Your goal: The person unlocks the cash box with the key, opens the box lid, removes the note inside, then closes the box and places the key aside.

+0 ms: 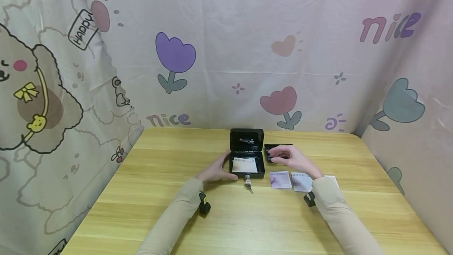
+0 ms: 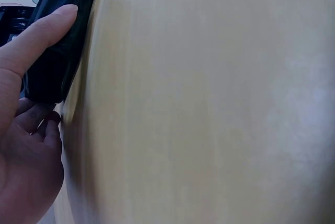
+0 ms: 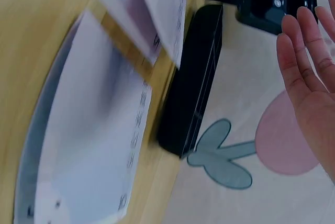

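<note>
A small black cash box (image 1: pixel 261 170) stands with its lid (image 1: pixel 246 133) raised, and paper slips (image 1: pixel 244 165) lie inside. Keys (image 1: pixel 248 185) hang from the lock on its front. At the box's left end my left hand (image 1: pixel 217 170) grips it, the thumb (image 2: pixel 55 22) on the front wall and the other fingers around the side. My right hand (image 1: pixel 293 159) hovers by a black tray (image 3: pixel 191 77) right of the box. Its fingers are loosely bent, with nothing visible between them; the hand partly covers the tray in the head view.
In front of the tray lie a pinkish paper stack (image 1: pixel 280 180), a bluish stack (image 1: pixel 301 182) and a pale stack (image 1: pixel 332 181) partly behind the right sleeve. Printed curtains (image 1: pixel 219 89) hang behind and beside the wooden table (image 1: pixel 159 200).
</note>
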`<state>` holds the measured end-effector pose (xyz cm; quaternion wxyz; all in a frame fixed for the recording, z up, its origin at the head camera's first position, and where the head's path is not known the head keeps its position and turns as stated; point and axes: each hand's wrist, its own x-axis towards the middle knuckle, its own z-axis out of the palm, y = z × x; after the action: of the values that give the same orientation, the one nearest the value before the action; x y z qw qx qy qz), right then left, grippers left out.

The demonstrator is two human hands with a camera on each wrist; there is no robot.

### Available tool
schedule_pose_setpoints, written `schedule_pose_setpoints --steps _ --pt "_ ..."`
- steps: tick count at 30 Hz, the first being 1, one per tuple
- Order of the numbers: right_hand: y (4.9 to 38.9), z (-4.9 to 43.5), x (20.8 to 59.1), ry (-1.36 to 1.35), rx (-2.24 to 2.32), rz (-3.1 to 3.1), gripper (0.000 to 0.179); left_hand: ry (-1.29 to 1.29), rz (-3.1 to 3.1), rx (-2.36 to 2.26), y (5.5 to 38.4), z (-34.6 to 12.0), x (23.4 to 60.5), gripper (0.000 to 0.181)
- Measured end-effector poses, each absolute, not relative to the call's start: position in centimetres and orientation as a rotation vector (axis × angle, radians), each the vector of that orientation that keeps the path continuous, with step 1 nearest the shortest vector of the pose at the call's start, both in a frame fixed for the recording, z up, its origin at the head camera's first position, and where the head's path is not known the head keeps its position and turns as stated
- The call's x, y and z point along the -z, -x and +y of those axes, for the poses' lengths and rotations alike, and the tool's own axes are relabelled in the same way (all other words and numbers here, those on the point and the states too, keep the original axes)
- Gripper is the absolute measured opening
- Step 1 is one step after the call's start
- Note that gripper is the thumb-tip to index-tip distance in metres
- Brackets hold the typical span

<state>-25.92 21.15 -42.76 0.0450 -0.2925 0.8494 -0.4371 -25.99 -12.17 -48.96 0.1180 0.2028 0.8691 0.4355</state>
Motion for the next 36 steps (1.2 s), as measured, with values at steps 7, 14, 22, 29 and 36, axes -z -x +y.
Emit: schedule_pose_setpoints --steps 7,14,22,29,36 --pt "26.2 19.4 42.6 0.976 1.282 2.589 0.033 -0.599 2.55 -1.246 26.1 -12.2 49.1 0.115" --pt "26.4 17.9 42.6 0.966 1.241 2.571 0.038 -0.601 2.542 -1.255 26.0 -12.3 49.1 0.115" --pt "27.0 16.6 42.8 0.976 1.238 2.517 0.038 -0.61 2.515 -1.298 26.1 -12.2 49.2 0.114" --pt "27.6 15.8 43.4 0.998 1.223 2.479 0.035 -0.595 2.517 -1.297 26.1 -12.2 49.1 0.114" --pt "28.1 15.1 43.3 0.992 1.204 2.436 0.034 -0.588 2.516 -1.292 25.9 -12.2 49.0 0.114"
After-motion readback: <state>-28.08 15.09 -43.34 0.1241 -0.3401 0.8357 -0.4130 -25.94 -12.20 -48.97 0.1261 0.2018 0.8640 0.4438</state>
